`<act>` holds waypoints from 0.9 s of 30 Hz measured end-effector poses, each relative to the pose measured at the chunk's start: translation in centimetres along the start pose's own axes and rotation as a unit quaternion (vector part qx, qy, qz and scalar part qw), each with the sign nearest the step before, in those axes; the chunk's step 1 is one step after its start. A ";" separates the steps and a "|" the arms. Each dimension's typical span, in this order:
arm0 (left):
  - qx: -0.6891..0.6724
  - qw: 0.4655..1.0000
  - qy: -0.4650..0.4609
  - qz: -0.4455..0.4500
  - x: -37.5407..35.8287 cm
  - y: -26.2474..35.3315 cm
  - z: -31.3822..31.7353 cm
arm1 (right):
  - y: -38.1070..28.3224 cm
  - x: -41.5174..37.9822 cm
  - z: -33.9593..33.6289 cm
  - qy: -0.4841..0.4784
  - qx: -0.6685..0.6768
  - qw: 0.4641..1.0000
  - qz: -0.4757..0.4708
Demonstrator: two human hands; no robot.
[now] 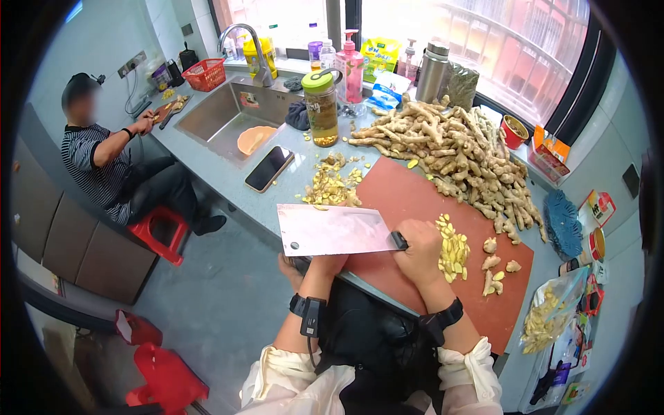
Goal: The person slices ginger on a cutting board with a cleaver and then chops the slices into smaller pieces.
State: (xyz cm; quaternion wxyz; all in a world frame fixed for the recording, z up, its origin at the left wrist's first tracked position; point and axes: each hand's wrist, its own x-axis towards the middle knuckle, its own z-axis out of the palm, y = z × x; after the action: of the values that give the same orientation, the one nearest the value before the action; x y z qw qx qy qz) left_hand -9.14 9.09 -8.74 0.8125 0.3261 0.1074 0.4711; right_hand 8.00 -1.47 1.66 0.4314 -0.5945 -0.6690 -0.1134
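My right hand (pixel 419 250) is wrapped round the black handle of a wide cleaver (pixel 332 229), whose blade points left over the counter's front edge. Beneath the blade is my left hand (pixel 326 264), its fingers mostly hidden by the metal. A red-brown cutting board (pixel 394 194) lies under my right hand. On it, sliced ginger (pixel 453 249) forms a pile right of that hand, with a few small ginger pieces (pixel 492 263) beside it. Ginger peelings and scraps (pixel 333 181) lie behind the blade. A large heap of whole ginger (pixel 449 142) covers the back of the board and counter.
A phone (pixel 270 169), a green-lidded bottle (pixel 321 111) and a sink (pixel 214 124) are at the left. Another person (pixel 97 152) sits on a red stool (pixel 162 232) at the far left. A bag of ginger (pixel 550 315) lies at the right.
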 end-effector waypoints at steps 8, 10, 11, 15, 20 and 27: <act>0.036 0.999 0.026 0.006 0.7 -0.7 -1.3 | 0.3 0.0 -0.2 0.001 -0.016 1.000 -0.008; 0.147 0.988 0.016 0.031 0.7 -0.1 -0.6 | 0.4 0.1 0.0 0.006 -0.018 1.000 -0.009; 0.254 0.966 0.005 0.052 0.4 -0.1 -0.3 | 0.4 -0.1 -0.1 0.009 -0.021 1.000 -0.008; 0.217 0.976 0.010 0.031 0.2 -0.1 -0.3 | 0.5 -0.2 0.0 -0.001 -0.027 1.000 -0.005; 0.069 0.997 0.027 0.001 0.3 -0.1 0.0 | 0.5 0.0 -0.1 -0.006 -0.041 0.999 0.003; 0.018 0.999 0.027 -0.023 0.1 0.6 1.0 | 0.4 0.0 0.0 -0.009 -0.032 0.999 0.001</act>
State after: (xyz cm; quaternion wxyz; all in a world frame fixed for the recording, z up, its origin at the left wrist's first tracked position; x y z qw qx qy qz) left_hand -9.06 8.96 -7.57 0.8136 0.3255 0.1455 0.4593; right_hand 8.37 -1.31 1.53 0.4064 -0.6099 -0.6680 -0.1290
